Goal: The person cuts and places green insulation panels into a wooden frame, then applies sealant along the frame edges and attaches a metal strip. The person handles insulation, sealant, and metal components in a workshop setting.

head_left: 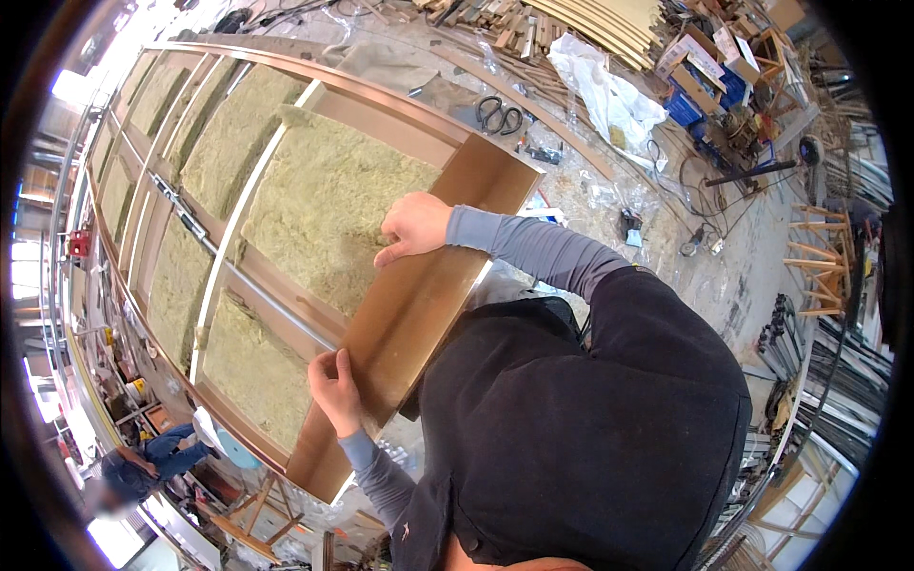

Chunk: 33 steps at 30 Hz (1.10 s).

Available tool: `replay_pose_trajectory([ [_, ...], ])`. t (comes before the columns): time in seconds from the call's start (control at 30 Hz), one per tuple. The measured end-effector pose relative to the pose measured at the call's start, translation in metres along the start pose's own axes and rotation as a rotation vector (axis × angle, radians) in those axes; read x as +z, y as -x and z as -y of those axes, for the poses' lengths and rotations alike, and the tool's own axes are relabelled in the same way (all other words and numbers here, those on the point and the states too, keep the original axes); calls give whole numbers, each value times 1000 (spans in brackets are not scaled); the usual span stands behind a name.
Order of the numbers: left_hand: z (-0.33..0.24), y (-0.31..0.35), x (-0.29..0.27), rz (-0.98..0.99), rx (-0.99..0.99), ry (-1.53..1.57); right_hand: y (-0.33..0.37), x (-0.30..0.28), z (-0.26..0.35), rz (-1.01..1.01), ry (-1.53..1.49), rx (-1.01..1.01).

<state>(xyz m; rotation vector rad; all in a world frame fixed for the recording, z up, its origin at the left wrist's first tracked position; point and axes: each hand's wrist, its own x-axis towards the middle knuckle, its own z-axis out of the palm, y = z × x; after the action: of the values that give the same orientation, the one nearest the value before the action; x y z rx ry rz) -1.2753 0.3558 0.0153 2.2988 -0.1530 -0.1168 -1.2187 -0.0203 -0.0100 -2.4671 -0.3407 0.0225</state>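
Observation:
A long frame, likely a door leaf, lies flat in front of me, packed with yellowish mineral wool point(319, 205). A wide brown strip point(405, 319) spans its near end. My right hand point(416, 226) is closed over the strip's inner edge, its fingertips down against the wool and partly hidden. Farther left along that edge, my left hand point(335, 388) is closed round it, thumb up, beside the end of a metal rod point(281, 309). This rod runs lengthwise through the frame to a lock mechanism point(181, 209). White crossbars point(228, 243) divide the wool.
Black-handled scissors point(499, 116) lie beyond the frame's right side. White plastic sheeting point(609, 95), cardboard boxes point(700, 71) and wood strips clutter the floor at the right. Wooden trestles point(819, 257) stand far right. Another person point(157, 457) is at the lower left.

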Motion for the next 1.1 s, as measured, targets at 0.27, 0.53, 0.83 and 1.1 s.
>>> replay_pose_trajectory([
  [0.27,-2,1,-6,27,-47,98,-1,-3,0,66,-50,-11],
  [0.53,10,2,0,-43,24,32,-1,2,-12,-78,-52,-162],
  [0.83,21,-1,3,-23,12,79,-3,9,-14,-44,13,-159],
  [1.1,3,6,6,-79,107,-135,-1,17,-21,-204,-28,-204],
])
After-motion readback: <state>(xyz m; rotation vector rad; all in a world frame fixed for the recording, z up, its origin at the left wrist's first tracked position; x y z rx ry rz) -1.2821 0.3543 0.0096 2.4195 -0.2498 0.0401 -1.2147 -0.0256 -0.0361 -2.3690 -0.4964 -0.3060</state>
